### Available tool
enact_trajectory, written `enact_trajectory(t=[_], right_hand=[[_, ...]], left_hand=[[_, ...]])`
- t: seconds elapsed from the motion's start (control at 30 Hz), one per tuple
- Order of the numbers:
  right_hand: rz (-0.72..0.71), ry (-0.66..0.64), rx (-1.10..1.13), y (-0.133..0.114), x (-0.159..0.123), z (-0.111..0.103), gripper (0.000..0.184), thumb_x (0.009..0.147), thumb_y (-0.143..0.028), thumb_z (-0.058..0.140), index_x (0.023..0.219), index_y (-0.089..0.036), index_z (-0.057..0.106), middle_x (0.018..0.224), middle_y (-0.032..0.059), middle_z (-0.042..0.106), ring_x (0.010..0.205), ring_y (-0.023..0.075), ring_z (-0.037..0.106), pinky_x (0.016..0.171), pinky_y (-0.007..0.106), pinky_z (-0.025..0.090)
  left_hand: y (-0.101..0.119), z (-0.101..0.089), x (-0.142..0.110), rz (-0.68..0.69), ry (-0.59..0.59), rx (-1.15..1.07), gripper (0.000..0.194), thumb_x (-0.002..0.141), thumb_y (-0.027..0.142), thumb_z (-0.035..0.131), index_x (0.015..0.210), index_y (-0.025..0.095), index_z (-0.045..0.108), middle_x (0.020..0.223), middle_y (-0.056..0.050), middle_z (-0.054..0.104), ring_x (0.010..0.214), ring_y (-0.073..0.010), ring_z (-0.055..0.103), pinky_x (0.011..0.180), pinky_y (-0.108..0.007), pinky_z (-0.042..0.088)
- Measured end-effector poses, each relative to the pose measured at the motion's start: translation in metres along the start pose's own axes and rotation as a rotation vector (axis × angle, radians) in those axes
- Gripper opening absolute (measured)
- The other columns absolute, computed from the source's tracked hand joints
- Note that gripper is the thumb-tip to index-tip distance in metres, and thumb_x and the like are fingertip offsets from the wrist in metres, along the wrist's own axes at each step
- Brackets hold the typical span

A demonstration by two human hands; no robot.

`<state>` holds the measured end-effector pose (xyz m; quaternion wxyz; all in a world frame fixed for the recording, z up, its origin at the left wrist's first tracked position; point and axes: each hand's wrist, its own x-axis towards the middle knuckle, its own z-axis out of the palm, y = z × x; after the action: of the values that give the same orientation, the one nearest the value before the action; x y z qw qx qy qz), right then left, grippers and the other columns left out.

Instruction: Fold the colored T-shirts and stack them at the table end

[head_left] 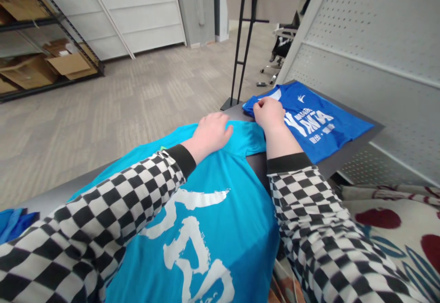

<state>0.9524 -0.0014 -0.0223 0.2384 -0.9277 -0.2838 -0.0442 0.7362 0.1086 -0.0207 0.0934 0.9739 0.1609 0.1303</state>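
Note:
A turquoise T-shirt (237, 202) with large white brush-style lettering lies spread over a dark grey table, its sleeve pointing right. My left hand (213, 132) lies on the shirt near the shoulder, palm down, with the thumb apart from the fingers. Just beyond the sleeve end, my right hand (270, 112) is closed, fingers curled in toward the thumb. Whatever they may pinch is hidden. Under and beside that hand lies a folded royal blue shirt (330, 133) with white lettering and a small white logo.
More blue fabric (15, 225) lies at the table's left end. A perforated grey panel (378, 32) borders the right side, with patterned cloth (385, 216) below it. Beyond the table are a black stand (240, 60), an office chair (283, 46) and shelves with cardboard boxes (30, 71).

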Motion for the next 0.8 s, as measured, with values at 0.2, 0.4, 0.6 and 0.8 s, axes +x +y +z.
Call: enact_trajectory(t=[0.2,0.4,0.6,0.8], right_hand=[[-0.248,-0.045,0.158,-0.016,-0.012,-0.007,0.037,0.108,-0.040,0.056,0.121,-0.015,0.080,0.105,0.0163,0.082,0.107,0.0345,0.073,0.098,0.041,0.056],[-0.235,-0.416,0.345,-0.017,-0.018,0.008,0.023,0.104,-0.033,0.062,0.104,-0.019,0.081,0.084,0.0084,0.081,0.072,0.0237,0.074,0.076,0.034,0.059],[-0.317,-0.259,0.199,-0.019,-0.016,0.007,0.019,0.099,-0.021,0.065,0.101,-0.017,0.083,0.101,0.0120,0.084,0.099,0.0264,0.077,0.097,0.033,0.057],[-0.287,-0.181,0.064,-0.009,-0.007,0.004,0.022,0.097,-0.021,0.067,0.108,-0.018,0.086,0.110,0.0124,0.084,0.107,0.0286,0.075,0.100,0.035,0.056]], left_hand=[[0.069,0.024,-0.022,0.229,-0.169,-0.029,0.051,0.111,0.048,0.053,0.148,0.016,0.069,0.169,-0.021,0.056,0.158,-0.0404,0.050,0.131,-0.059,0.037],[0.074,0.019,-0.040,0.228,-0.154,0.034,0.026,0.109,0.034,0.056,0.119,0.024,0.078,0.130,-0.011,0.075,0.125,-0.0313,0.068,0.109,-0.048,0.053],[0.078,0.012,-0.045,0.176,-0.121,0.022,0.022,0.110,0.028,0.057,0.108,0.026,0.079,0.109,-0.009,0.075,0.109,-0.0306,0.067,0.093,-0.046,0.052],[0.075,0.023,-0.037,0.026,-0.115,-0.229,0.014,0.103,0.037,0.076,0.095,0.027,0.080,0.102,-0.005,0.078,0.098,-0.0264,0.069,0.087,-0.040,0.053]])
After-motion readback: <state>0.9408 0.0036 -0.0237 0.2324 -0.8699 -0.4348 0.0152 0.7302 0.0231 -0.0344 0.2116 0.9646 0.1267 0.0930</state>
